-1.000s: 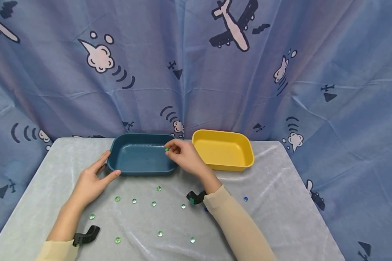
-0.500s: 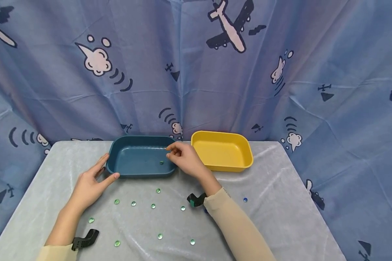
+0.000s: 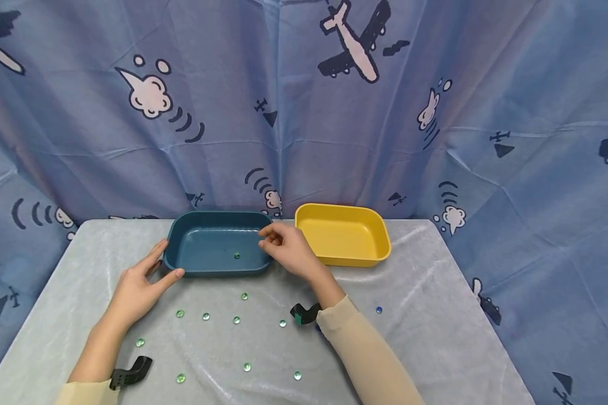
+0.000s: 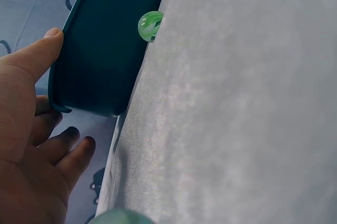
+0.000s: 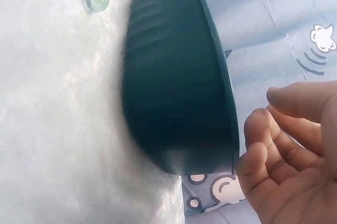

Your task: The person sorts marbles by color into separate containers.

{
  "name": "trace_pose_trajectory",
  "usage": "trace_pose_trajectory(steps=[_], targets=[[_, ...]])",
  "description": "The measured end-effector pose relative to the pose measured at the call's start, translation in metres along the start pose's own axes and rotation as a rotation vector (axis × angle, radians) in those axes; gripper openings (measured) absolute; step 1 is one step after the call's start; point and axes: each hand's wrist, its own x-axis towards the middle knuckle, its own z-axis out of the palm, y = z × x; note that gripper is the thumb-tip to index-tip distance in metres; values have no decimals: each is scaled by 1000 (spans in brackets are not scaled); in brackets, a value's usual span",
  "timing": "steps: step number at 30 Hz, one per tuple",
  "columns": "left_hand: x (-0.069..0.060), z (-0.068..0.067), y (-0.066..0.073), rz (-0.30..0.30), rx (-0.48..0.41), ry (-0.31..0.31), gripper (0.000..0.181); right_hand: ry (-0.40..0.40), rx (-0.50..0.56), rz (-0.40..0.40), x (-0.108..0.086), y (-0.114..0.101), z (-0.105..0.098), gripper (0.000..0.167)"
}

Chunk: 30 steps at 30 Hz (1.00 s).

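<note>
Prob. early on: 1 green marble (image 3: 237, 256) in teal tub (image 3: 202, 253), 9 more + min. 1 blue marble (image 3: 379, 310) left on bench (image 3: 456, 349), L hand (image 3: 139, 287) spread, touching tub, R hand (image 3: 291, 250) loosely curled, holding nothing.

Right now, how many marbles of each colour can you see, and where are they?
Green marbles on the table: 9
Green marble inside the teal tray: 1
Blue marbles on the table: 2, one mostly hidden by the right sleeve
Total in view: 12
</note>
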Motion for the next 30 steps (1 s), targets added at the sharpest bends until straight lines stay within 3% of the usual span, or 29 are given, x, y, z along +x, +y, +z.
trace_pose_trajectory(steps=[10,19,24,30], targets=[[0,-2,1,-1,-3,2,88,-6,62,-44,-24,-5,-3,14],[-2,6,-1,-16,-25,-14,88,-38,69,-133,-47,-14,2,10],[-1,5,0,-35,-1,-12,88,-105,72,-180,-51,-14,11,10],[-1,1,0,-27,-12,-6,88,-205,62,-173,-54,-14,21,12]])
